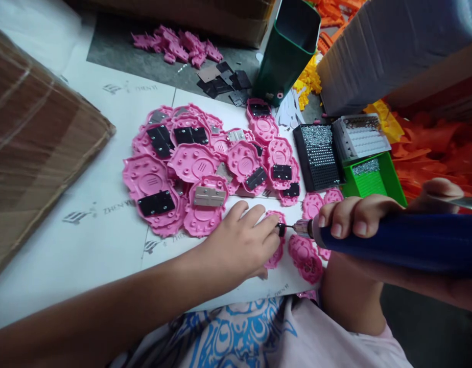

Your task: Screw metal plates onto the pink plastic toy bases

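Observation:
My left hand point(248, 240) bends its fingers over a pink plastic shell point(274, 259) on the white sheet, which it partly hides. A small black plate point(281, 229) shows on that shell beside my fingertips. Wrapped in my right hand point(360, 214) is a blue electric screwdriver point(412, 243), lying nearly level across the view. Its thin bit points left and reaches the black plate; whether it sits in a screw is too small to tell. Just right of the held shell lie more pink shells point(305, 258), below the screwdriver's tip.
Beyond my left hand is a pile of pink shells point(193, 162), many with black or grey plates. Screws fill a black tray point(318, 168) and a green tray point(393, 181). A dark green bin point(284, 56), loose plates point(224, 82) and a cardboard box point(40, 138) stand around.

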Available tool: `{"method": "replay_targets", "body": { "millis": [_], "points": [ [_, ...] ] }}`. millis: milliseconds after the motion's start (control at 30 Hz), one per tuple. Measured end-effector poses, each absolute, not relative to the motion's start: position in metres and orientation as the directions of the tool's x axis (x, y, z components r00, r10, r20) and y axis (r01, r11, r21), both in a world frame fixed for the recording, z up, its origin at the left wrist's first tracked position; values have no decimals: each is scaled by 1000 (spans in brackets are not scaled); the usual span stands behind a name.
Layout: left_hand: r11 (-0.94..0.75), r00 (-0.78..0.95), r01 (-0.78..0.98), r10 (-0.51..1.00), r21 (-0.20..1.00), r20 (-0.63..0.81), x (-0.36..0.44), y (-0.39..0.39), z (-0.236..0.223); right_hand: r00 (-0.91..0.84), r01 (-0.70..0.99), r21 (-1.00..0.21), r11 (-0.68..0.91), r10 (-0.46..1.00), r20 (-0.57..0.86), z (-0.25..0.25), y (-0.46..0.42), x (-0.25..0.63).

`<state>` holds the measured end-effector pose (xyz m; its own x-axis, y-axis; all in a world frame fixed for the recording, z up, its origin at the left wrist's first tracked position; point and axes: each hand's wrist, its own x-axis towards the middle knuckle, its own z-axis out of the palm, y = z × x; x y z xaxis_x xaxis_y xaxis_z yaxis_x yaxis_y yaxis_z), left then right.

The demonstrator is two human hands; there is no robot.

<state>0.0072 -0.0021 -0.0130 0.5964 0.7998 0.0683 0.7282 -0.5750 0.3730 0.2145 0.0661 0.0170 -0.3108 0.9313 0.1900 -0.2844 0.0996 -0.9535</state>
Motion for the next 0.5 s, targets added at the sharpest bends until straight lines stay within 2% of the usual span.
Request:
{"method": "replay_targets", "body": {
  "millis": [233, 500],
  "points": [
    [-578, 600, 729, 797, 368, 63, 6, -3, -12, -284, -303, -943, 136, 932, 226, 20, 68, 210],
    [-578, 596, 724, 799, 376, 81, 7, -2, -14, -216, -298, -948, 110, 960, 179, 15, 67, 215]
  ]
}}
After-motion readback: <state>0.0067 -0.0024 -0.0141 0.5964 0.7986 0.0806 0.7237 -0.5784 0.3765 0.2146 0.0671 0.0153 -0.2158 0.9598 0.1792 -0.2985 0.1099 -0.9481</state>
